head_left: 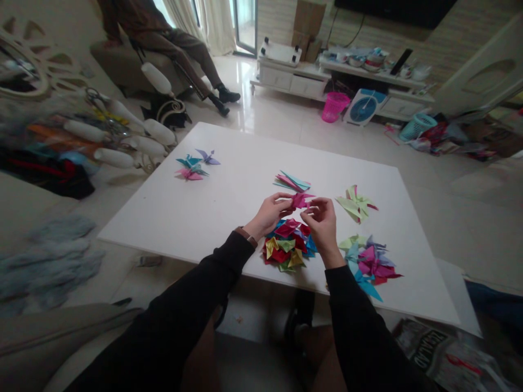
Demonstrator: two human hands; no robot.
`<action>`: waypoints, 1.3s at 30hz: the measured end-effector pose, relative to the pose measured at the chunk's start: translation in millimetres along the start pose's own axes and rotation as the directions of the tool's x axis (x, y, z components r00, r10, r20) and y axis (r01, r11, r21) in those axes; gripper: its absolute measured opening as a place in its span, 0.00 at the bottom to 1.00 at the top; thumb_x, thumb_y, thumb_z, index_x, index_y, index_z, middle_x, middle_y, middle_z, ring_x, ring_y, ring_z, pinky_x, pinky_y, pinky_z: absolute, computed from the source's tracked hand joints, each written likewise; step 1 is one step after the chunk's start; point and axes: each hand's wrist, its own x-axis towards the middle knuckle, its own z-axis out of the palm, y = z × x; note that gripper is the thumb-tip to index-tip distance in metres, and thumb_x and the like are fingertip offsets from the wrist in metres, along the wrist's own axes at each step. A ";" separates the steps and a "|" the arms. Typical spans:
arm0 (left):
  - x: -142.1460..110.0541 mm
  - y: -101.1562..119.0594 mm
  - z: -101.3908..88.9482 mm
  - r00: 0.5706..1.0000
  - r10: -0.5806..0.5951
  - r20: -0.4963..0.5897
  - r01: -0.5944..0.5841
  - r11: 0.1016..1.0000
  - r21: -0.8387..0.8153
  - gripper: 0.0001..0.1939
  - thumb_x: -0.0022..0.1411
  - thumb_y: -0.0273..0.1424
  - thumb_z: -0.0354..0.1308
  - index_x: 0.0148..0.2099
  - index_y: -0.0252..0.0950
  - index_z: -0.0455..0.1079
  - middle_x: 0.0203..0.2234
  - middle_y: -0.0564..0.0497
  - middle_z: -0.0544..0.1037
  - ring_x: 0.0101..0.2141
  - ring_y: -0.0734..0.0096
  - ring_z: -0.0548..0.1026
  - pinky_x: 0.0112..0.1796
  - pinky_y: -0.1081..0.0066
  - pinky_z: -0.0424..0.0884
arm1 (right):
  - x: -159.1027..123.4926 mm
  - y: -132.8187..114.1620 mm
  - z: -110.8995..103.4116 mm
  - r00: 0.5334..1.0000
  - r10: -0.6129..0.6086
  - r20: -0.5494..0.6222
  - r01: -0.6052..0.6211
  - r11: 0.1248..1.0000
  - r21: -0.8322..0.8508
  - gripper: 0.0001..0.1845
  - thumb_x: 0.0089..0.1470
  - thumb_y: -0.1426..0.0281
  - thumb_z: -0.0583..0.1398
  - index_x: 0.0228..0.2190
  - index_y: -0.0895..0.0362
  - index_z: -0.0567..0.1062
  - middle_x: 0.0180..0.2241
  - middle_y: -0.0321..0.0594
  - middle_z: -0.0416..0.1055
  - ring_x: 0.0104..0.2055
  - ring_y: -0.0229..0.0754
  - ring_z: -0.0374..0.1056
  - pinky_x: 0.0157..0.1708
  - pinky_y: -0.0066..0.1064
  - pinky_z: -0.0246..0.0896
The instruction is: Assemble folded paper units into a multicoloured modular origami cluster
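Observation:
Between my two hands is a magenta origami crane [301, 201], held above the white table. My left hand [273, 214] pinches its left side with thumb and fingers. On the other side, the fingers of my right hand [323, 224] are closed at the crane's right end. Below the hands lies a pile of folded paper pieces [286, 245] in red, gold, green and blue. Just beyond the hands is a small stack of narrow folded strips [292, 181], pink and light blue.
Finished-looking cranes [192, 166] sit at the table's far left. To the right lie pale green folded papers [356, 203] and a heap of colourful cranes [373, 262]. Beyond the white table [237, 158], a person [180, 43] sits on a sofa; a pink basket [334, 106] stands on the floor.

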 end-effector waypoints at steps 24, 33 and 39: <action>-2.7 5.7 -0.5 0.999 -0.013 -0.038 0.020 0.980 0.198 0.08 0.57 0.22 0.59 0.40 0.32 0.76 0.34 0.48 0.80 0.25 0.78 0.75 0.31 0.74 0.70 | 1.7 3.3 -10.2 0.999 -0.026 -0.045 0.018 0.982 -0.187 0.09 0.54 0.63 0.64 0.33 0.56 0.79 0.34 0.41 0.76 0.38 0.43 0.70 0.34 0.32 0.64; 0.9 -4.0 -3.9 0.997 0.036 0.062 -0.050 0.966 0.252 0.09 0.55 0.27 0.66 0.40 0.31 0.76 0.31 0.48 0.79 0.28 0.75 0.75 0.35 0.71 0.72 | 0.6 0.2 -8.9 1.000 0.001 -0.024 -0.005 0.985 -0.173 0.10 0.54 0.63 0.64 0.33 0.57 0.78 0.33 0.41 0.77 0.36 0.43 0.71 0.34 0.32 0.64; -1.4 -1.0 -3.3 0.994 0.060 0.090 -0.082 0.958 0.275 0.13 0.53 0.34 0.69 0.39 0.32 0.74 0.32 0.50 0.78 0.30 0.75 0.75 0.35 0.72 0.71 | 0.9 -0.4 -8.7 1.000 0.016 -0.019 -0.019 0.984 -0.177 0.11 0.53 0.61 0.64 0.33 0.56 0.78 0.33 0.40 0.78 0.35 0.42 0.71 0.33 0.32 0.65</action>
